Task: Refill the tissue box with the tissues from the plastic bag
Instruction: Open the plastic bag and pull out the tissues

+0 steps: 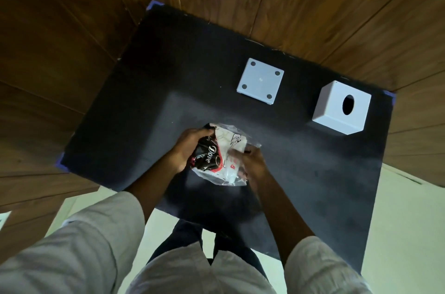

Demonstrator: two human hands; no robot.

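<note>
A clear plastic bag (224,156) with black, red and white print holds white tissues (232,143) and is lifted just above the middle of the black table (144,91). My left hand (190,146) grips its left side. My right hand (251,161) grips its right side, fingers partly inside the plastic. The white cube tissue box (342,108) with an oval hole stands at the far right. Its flat white base plate (261,80), with a round pad in each corner, lies apart to the left of the box.
The table stands against a brown wood-panelled wall (313,4). Blue tape (61,161) marks the table's corners. Pale floor (404,233) shows beside my legs and my white sleeves at the bottom.
</note>
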